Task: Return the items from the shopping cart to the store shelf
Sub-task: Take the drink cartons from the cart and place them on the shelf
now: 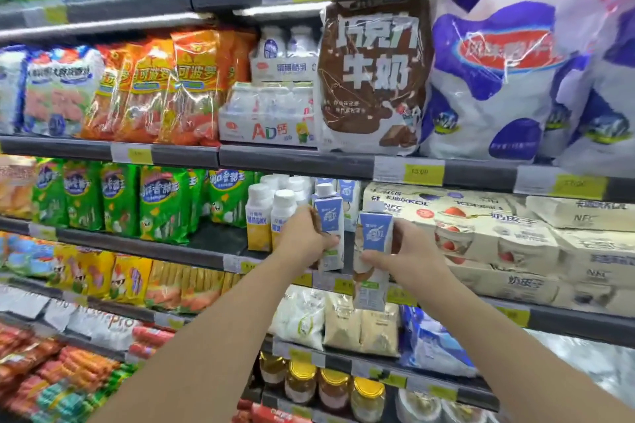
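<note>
Two tall blue-and-white drink cartons are held up at the third shelf [206, 252]. My left hand [304, 237] grips one carton [330, 216] that stands upright at the shelf's front edge, beside white bottles with yellow labels [259, 216]. My right hand [407, 256] grips the other carton [372, 257], which hangs in the air in front of the shelf edge, lower and slightly tilted. More cartons of the same kind [348, 194] stand behind. The shopping cart is out of view.
Cream multipack boxes [498, 237] fill the shelf to the right of the cartons. Green snack bags [161, 203] sit to the left, with a dark gap between them and the bottles. Above hang a brown milk bag [372, 75] and blue-white bags [494, 79]. Jars [331, 388] stand below.
</note>
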Demonstrator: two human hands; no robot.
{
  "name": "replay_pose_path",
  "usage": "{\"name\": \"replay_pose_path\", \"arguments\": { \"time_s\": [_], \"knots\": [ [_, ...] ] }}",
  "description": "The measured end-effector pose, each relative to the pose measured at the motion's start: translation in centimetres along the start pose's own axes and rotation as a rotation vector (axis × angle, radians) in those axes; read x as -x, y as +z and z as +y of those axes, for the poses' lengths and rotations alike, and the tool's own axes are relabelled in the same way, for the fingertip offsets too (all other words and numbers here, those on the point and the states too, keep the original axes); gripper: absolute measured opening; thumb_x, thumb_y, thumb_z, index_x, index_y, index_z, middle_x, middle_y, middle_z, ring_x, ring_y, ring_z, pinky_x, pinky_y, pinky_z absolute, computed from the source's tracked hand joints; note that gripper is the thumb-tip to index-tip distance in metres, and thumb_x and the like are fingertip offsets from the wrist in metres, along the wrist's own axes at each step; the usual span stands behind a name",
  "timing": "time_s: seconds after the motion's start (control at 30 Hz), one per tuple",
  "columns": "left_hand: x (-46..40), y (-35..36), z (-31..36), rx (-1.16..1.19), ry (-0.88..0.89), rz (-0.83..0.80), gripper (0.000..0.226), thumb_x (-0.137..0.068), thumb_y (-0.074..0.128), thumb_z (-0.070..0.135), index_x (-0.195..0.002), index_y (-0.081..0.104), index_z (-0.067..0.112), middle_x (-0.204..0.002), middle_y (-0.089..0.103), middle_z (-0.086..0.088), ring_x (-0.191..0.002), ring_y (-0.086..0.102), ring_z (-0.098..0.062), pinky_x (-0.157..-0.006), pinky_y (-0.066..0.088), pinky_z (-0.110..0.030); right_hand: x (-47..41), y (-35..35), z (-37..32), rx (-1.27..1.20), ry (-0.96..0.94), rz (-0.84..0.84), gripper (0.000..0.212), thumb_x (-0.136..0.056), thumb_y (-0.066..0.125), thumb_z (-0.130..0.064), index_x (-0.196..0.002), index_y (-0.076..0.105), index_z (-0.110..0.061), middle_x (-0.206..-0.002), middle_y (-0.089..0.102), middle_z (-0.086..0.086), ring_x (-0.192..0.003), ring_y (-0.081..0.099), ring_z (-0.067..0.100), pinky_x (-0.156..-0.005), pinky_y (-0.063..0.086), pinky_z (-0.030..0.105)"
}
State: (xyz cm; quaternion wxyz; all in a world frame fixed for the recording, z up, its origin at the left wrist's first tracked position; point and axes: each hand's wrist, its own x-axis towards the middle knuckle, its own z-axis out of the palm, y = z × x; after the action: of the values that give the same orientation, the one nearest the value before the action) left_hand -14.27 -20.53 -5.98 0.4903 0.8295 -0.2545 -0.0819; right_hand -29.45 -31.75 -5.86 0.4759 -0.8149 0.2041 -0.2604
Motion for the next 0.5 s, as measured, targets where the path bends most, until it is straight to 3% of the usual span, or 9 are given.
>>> {"name": "replay_pose_path", "arguments": {
  "time_s": [0.07, 0.2, 0.33, 0.5],
  "knots": [
    [-1.3, 0.2, 0.7, -0.084, 0.004, -0.014, 0.045, -0.071, 0.084, 0.019, -0.104, 0.052, 0.021, -0.101, 0.067, 0.0, -0.095, 0.065, -0.02, -0.087, 0.056, -0.044, -0.7, 0.5, 0.2, 0.013, 0.006, 0.02, 0.042, -0.073, 0.086, -0.015, -0.108, 0.065, -0.021, -0.096, 0.073, -0.005, -0.091, 0.07, 0.013, -0.08, 0.058, 0.035],
    [-3.9, 0.4, 1.1, -0.2, 0.001, -0.046, 0.043, -0.075, 0.082, 0.019, -0.105, 0.05, 0.017, -0.104, 0.064, -0.002, -0.098, 0.063, -0.021, -0.087, 0.056, -0.042, -2.1, 1.7, -0.1, 0.036, -0.006, 0.05, 0.042, -0.073, 0.085, -0.011, -0.109, 0.064, -0.017, -0.097, 0.072, -0.005, -0.091, 0.068, 0.01, -0.075, 0.052, 0.026],
    [-5.6, 0.8, 0.9, -0.221, 0.044, -0.077, 0.044, -0.076, 0.08, 0.016, -0.109, 0.05, 0.015, -0.109, 0.064, -0.006, -0.102, 0.064, -0.024, -0.088, 0.056, -0.043, -3.2, 3.0, -0.1, 0.047, 0.027, 0.098, 0.047, -0.074, 0.085, -0.013, -0.114, 0.062, -0.016, -0.102, 0.071, -0.003, -0.095, 0.068, 0.013, -0.077, 0.053, 0.028],
    [-6.7, 0.9, 1.1, -0.296, 0.116, -0.082, 0.051, -0.079, 0.073, 0.007, -0.118, 0.04, 0.01, -0.113, 0.058, -0.01, -0.099, 0.06, -0.024, -0.071, 0.052, -0.033, -3.8, 4.5, -1.1, 0.069, 0.086, 0.163, 0.055, -0.073, 0.087, -0.012, -0.118, 0.056, -0.02, -0.101, 0.07, -0.005, -0.093, 0.067, 0.011, -0.076, 0.055, 0.027]
  ]
}}
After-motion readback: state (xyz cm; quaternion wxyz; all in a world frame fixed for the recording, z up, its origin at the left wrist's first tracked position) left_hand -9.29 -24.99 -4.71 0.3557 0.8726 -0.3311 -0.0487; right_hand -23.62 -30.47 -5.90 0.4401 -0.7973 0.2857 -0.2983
